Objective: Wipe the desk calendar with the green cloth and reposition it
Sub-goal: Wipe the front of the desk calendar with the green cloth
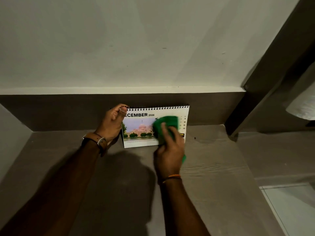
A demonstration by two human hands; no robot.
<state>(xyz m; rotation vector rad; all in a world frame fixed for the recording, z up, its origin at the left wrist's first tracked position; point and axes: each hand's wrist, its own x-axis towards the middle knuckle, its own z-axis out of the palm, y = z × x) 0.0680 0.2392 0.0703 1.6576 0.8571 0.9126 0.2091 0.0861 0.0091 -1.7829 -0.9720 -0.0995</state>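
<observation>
Grey bench [213, 167] against white wall [136, 40]: desk calendar [136, 133] stands at back edge, Dec 2026 pg facing out. Left hand [111, 124] pinches its top-left corner at spiral binding. Right hand [170, 150] clutches green cloth [166, 125], pressed on pg's right half; blurred.

A white, spiral-bound desk calendar [154, 126] showing "DECEMBER 2026" and a photograph of a domed building stood upright on a grey-brown ledge [213, 159], close to the dark strip at the foot of a pale wall [136, 40]. The left hand [113, 123], with a brown-strapped watch [97, 142] on its wrist, gripped the calendar's upper left corner, thumb over the page. The right hand [169, 151], blurred, pressed a crumpled green cloth [166, 127] against the page's right half. An orange thread bracelet [172, 178] circled that wrist.
</observation>
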